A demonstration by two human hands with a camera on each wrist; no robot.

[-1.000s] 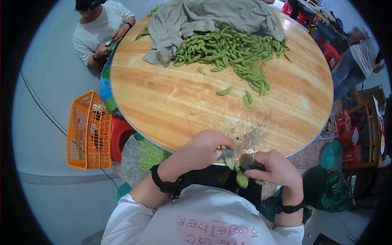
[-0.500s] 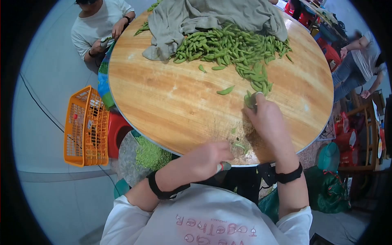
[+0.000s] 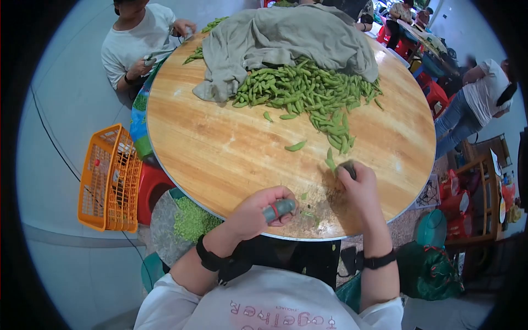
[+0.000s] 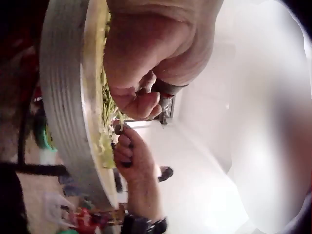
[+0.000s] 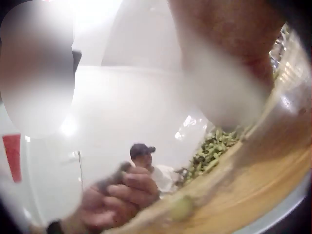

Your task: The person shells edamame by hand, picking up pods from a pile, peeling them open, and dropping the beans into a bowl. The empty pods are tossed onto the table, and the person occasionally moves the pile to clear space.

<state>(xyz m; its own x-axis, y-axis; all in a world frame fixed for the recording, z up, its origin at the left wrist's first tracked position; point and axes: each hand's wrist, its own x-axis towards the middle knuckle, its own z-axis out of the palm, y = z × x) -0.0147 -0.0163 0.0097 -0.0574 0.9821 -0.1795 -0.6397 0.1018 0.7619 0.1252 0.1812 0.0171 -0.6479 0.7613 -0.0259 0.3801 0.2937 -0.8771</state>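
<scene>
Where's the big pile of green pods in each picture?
Head: the pile sits upper middle, partly under grey cloth.
Left wrist: the pile is a thin strip left of the middle.
Right wrist: the pile lies right of and below the middle.
Shared landmark: the wooden table, under the pile in every view.

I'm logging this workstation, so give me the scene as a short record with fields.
Left hand: fingers curled; grey cover on thumb; contents unclear
Right hand: pinches a pod
Pod heap: on the table, far part under a cloth
Shelled beans: past the table's edge, on the left
Basket: orange, left of the table
</scene>
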